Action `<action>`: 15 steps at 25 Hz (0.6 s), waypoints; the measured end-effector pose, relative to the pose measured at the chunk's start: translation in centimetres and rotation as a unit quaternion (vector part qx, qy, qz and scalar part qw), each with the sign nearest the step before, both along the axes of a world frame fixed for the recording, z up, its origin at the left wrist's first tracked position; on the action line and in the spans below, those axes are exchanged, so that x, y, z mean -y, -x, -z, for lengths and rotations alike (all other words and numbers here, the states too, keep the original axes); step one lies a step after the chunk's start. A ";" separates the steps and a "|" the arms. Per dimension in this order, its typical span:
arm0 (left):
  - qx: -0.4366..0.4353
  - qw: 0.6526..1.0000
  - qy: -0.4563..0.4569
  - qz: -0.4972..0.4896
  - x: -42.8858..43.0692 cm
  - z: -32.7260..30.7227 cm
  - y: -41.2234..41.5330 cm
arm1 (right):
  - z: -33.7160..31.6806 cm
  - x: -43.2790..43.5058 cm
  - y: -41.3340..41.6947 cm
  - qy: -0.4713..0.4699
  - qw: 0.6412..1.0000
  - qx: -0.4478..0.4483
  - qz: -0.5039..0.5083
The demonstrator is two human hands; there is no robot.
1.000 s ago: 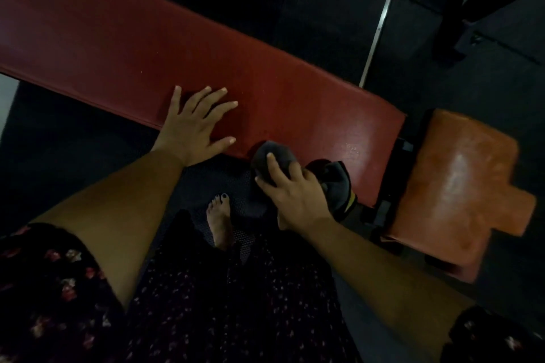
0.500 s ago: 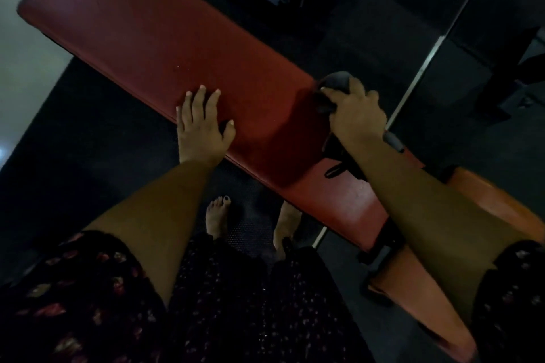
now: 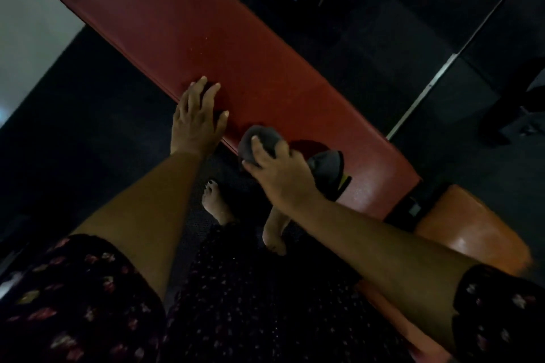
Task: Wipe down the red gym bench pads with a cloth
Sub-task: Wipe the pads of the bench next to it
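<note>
So we're leaning over the long red bench pad [image 3: 236,47], which runs diagonally from the upper left down to the lower right. Our left hand [image 3: 196,124] sits flat on its near edge, fingers straight and a bit spread, holding nothing. Our right hand [image 3: 280,174] is just beside it to the right, fingers curled over a bunched dark grey cloth [image 3: 259,138] and pressing it down right at the pad's near edge. The rest of that cloth trails out behind the hand on the pad, with a bit of yellow trim showing.

Past the pad's lower right end we've got a smaller orange seat pad [image 3: 472,233], with a dark gap between the two. Our bare feet [image 3: 216,203] are on the dark floor [image 3: 88,127] just beside the bench, and floral sleeves [image 3: 73,303] cover our upper arms. It's pretty dim, so we can't tell what the cloth is made of.
</note>
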State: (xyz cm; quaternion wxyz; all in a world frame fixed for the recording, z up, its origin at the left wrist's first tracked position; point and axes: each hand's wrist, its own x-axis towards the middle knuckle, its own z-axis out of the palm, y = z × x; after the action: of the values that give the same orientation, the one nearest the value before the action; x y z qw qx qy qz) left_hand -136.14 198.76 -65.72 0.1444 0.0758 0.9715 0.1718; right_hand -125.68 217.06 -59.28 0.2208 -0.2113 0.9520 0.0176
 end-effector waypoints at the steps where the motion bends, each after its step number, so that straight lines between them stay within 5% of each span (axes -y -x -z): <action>1: -0.003 1.000 0.001 -0.004 0.0 -0.1 -0.1 | 0.0 1.0 -0.4 0.001 1.000 0.002 -0.029; 4: -0.006 1.000 0.003 -0.025 -0.5 -0.3 -0.4 | -0.1 1.8 2.0 0.016 0.998 0.014 -0.057; 8: 0.012 0.999 0.011 -0.048 -0.8 -0.7 -0.6 | -0.4 -3.4 8.6 0.000 0.991 0.006 0.134; 15: 0.029 0.998 0.002 -0.056 -0.9 -0.6 -0.7 | 0.0 -9.1 13.4 -0.064 0.956 0.016 0.285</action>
State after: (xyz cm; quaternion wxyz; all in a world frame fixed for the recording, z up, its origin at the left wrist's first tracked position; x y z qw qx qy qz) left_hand -135.47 199.67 -65.14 0.1626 0.0156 0.9701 0.1796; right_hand -139.06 226.12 -59.33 0.2448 0.0836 0.9659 0.0114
